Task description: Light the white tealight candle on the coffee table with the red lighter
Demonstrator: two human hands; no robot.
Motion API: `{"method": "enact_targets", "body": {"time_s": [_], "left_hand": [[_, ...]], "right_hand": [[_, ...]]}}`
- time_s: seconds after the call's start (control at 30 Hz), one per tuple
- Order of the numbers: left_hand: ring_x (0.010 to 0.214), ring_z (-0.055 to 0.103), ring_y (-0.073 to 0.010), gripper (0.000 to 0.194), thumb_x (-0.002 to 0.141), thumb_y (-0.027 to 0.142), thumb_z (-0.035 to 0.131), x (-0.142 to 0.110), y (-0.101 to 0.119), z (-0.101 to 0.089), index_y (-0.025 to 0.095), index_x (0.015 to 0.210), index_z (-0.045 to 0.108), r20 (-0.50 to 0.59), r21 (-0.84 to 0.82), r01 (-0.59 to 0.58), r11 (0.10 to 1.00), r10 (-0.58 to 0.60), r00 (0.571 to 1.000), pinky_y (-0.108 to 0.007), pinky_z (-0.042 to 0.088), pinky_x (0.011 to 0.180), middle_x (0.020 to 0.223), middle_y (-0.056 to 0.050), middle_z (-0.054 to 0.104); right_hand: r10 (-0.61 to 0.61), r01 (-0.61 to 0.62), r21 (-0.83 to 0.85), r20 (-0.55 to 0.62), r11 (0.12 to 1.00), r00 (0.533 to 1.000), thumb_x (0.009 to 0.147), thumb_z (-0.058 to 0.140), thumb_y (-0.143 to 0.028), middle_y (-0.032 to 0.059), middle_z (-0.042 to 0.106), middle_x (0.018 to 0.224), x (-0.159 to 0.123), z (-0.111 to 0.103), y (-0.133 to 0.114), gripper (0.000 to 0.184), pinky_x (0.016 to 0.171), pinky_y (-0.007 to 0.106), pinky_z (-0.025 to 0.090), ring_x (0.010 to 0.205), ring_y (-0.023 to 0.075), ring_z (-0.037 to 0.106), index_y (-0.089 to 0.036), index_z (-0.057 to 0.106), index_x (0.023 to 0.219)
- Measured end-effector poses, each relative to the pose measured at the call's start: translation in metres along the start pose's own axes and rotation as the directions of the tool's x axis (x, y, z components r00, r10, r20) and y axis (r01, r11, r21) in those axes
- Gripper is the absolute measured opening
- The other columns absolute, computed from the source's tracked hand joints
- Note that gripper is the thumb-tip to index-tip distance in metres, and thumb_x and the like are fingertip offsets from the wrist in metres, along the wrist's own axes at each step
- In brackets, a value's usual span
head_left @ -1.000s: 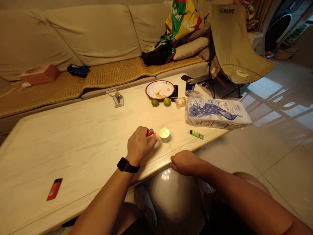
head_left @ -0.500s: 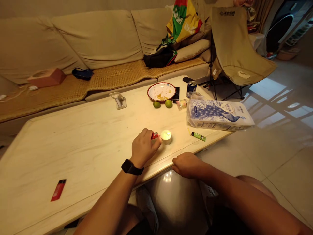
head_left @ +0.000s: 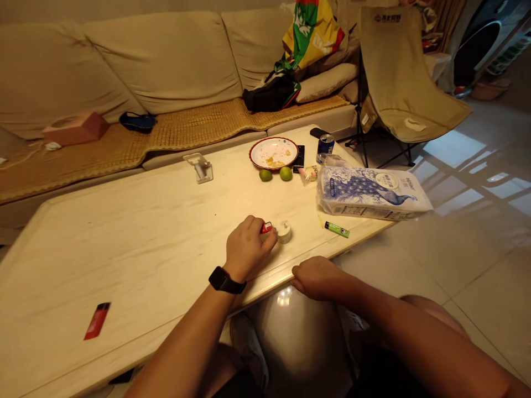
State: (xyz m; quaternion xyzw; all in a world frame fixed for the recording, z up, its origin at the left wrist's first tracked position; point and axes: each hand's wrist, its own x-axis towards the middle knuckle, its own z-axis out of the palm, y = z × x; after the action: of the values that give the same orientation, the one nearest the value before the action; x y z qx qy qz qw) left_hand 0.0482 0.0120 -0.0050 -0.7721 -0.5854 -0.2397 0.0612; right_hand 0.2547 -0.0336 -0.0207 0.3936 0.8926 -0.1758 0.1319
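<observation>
Head view: left-hand fingers (head_left: 270,236) pinch a red lighter (head_left: 266,228) beside a tealight (head_left: 284,233).

The left hand (head_left: 249,249), a black smartwatch (head_left: 226,280) on its wrist, grips a red lighter (head_left: 266,228) just beside a small white tealight candle (head_left: 284,233) on the pale table (head_left: 124,260), while the right hand (head_left: 319,278), loosely curled and empty, rests on the table edge near the candle. Beyond the candle sit two limes (head_left: 276,174), a red-rimmed white plate (head_left: 274,153) and a blue can (head_left: 326,146). To the candle's right lie a green lighter (head_left: 337,229) and a wrapped peacock-print tissue pack (head_left: 373,193); well left of it lies a flat red object (head_left: 97,320).
</observation>
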Motion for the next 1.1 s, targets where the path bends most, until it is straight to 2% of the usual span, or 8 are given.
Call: {"method": "enact_targets", "body": {"time_s": [0.3, 0.9, 1.0, 1.1], "left_hand": [[0.071, 0.057, -0.0213, 0.027, 0.092, 0.041, 0.052, 0.007, 0.012, 0.003, 0.020, 0.077, 0.062, 0.025, 0.120, -0.092, 0.989, 0.090, 0.996, -0.034, 0.037, 0.062, 0.080, -0.008, 0.062], [0.072, 0.057, -0.0223, 0.022, 0.090, 0.038, 0.055, 0.010, 0.015, 0.005, 0.019, 0.080, 0.062, 0.095, 0.153, -0.129, 0.980, 0.116, 0.989, -0.036, 0.036, 0.061, 0.083, -0.009, 0.064], [0.072, 0.057, -0.0222, 0.021, 0.088, 0.038, 0.058, 0.010, 0.014, 0.006, 0.019, 0.080, 0.061, 0.089, 0.153, -0.126, 0.980, 0.113, 0.990, -0.035, 0.036, 0.062, 0.083, -0.009, 0.064], [0.072, 0.057, -0.0214, 0.022, 0.088, 0.039, 0.058, 0.008, 0.011, 0.005, 0.019, 0.079, 0.061, 0.028, 0.146, -0.106, 0.984, 0.103, 0.994, -0.034, 0.037, 0.062, 0.080, -0.008, 0.063]], "right_hand": [[-0.002, 0.002, 0.003, 0.010, 1.000, 1.000, 0.101, 0.048, -0.041, 0.0155, 0.077, 0.100, 0.000, -0.001, 0.000, 0.038, 0.078, 0.035, 0.050, 0.095, 0.0289, 0.073, -0.014, 0.072, 0.108], [-0.001, 0.001, 0.014, 0.006, 1.000, 1.000, 0.100, 0.048, -0.043, 0.0158, 0.077, 0.098, 0.001, 0.000, 0.000, 0.039, 0.076, 0.036, 0.051, 0.093, 0.0296, 0.073, -0.014, 0.073, 0.108], [-0.001, 0.001, 0.012, 0.002, 1.000, 1.000, 0.100, 0.048, -0.043, 0.0153, 0.077, 0.098, 0.001, 0.000, 0.000, 0.038, 0.076, 0.034, 0.050, 0.093, 0.0291, 0.073, -0.014, 0.073, 0.107], [0.001, -0.001, 0.012, 0.000, 1.000, 1.000, 0.100, 0.048, -0.042, 0.0150, 0.077, 0.097, 0.001, 0.001, 0.001, 0.038, 0.076, 0.034, 0.050, 0.093, 0.0288, 0.073, -0.014, 0.073, 0.106]]}}
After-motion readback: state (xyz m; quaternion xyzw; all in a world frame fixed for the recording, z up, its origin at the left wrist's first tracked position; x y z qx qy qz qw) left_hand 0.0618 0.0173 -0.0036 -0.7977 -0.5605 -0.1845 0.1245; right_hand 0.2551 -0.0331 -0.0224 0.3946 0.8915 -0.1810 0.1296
